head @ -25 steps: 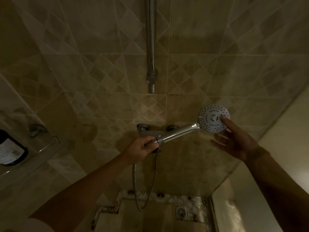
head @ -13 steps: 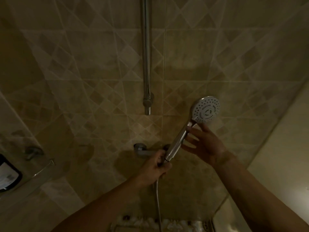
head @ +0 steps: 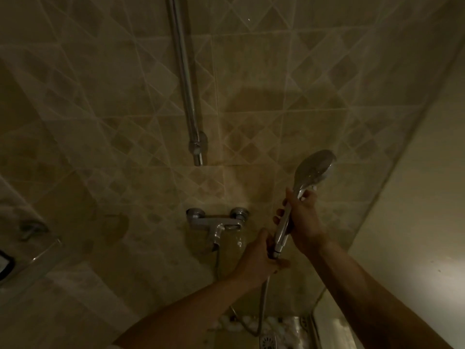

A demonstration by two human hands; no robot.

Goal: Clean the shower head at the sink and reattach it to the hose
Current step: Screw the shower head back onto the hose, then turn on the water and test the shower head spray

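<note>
From the head camera, in dim light, the shower head [head: 313, 170] is held up in front of the tiled wall [head: 100, 122], right of the tap [head: 216, 222] and below and right of the lower end of the wall rail [head: 186, 84]. Its round face is turned away, so only the shiny back shows.

The right hand [head: 300, 217] is wrapped around the upper part of the handle, fingers curled round it and thumb running up toward the neck. The left hand [head: 259, 260] grips the bottom end of the handle, where it meets the hose [head: 263, 298]; whether the two are screwed together cannot be told under the fingers.

The hose drops from the left hand, loops low near the patterned floor strip [head: 251, 326] and climbs back up to the underside of the tap.

A floor drain [head: 268, 342] sits at the bottom edge of the picture. A glass shelf [head: 37, 258] juts from the wall at the left edge, with a dark bottle [head: 5, 264] on it, mostly cut off.
</note>
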